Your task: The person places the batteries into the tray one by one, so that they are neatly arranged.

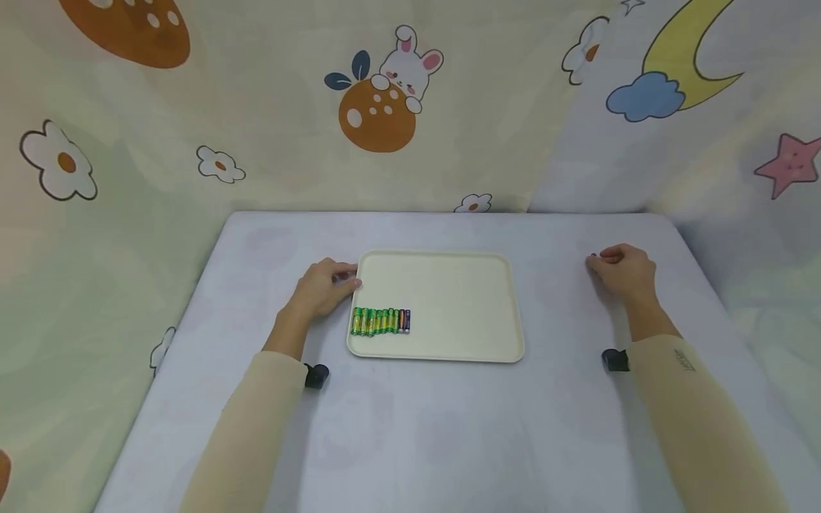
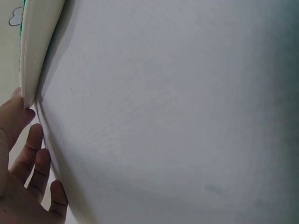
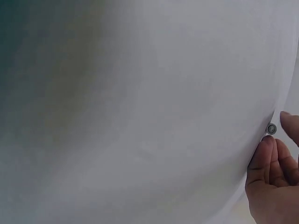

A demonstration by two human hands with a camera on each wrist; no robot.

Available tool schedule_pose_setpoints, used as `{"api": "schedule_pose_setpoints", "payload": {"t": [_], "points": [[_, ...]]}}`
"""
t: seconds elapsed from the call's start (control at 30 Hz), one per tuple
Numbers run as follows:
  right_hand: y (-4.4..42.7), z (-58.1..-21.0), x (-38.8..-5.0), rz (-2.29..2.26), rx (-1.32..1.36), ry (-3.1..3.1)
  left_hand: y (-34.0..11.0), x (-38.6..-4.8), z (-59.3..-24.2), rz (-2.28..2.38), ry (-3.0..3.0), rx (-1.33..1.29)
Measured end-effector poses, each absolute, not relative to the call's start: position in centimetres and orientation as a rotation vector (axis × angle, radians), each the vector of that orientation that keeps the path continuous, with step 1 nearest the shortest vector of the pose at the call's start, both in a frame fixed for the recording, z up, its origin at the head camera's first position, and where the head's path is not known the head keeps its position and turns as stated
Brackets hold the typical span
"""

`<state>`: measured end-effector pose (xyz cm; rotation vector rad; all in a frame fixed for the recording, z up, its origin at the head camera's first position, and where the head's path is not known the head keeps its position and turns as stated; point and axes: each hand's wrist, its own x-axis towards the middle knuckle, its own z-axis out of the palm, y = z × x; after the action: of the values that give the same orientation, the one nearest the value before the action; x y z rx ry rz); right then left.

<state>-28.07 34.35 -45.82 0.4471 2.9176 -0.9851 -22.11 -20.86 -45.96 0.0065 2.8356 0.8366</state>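
Observation:
In the head view my left hand (image 1: 327,286) is at the left edge of a cream tray (image 1: 442,349), thumb and a finger touching its rim. The left wrist view shows that thumb against the rim and the other fingers apart below. A row of several green batteries (image 1: 372,321) and a few dark ones (image 1: 405,321) lies in the tray's lower left. Far to the right, my right hand (image 1: 625,272) is low over the table, around a small battery (image 3: 271,129) seen end-on. One fingertip appears to touch it; a gap shows beside the thumb.
The white-covered table (image 1: 449,427) carries the tray near its middle. A patterned cloth (image 1: 269,85) hangs behind the table's far edge and along its sides. A black wrist camera (image 1: 317,375) sits at the left cuff, another black camera (image 1: 616,360) at the right cuff.

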Motion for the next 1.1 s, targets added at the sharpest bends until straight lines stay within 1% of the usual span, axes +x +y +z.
{"api": "schedule_pose_setpoints", "payload": {"t": [0.17, 0.3, 0.73, 1.1], "points": [[34.0, -45.8, -28.0, -0.923, 0.402, 2.970, -20.6, -22.2, -45.8, 0.827, 2.846, 0.013], [33.3, -45.5, -27.7, -0.961, 0.404, 2.914, -20.6, -22.3, -45.7, 0.812, 2.843, 0.017], [29.0, -44.3, -25.8, -1.130, 0.334, 2.822, -20.6, -22.2, -45.9, 0.795, 2.837, -0.009], [24.2, -43.6, -23.5, -1.503, 0.136, 2.548, -20.9, -21.9, -45.8, 0.793, 2.844, 0.015]]}}
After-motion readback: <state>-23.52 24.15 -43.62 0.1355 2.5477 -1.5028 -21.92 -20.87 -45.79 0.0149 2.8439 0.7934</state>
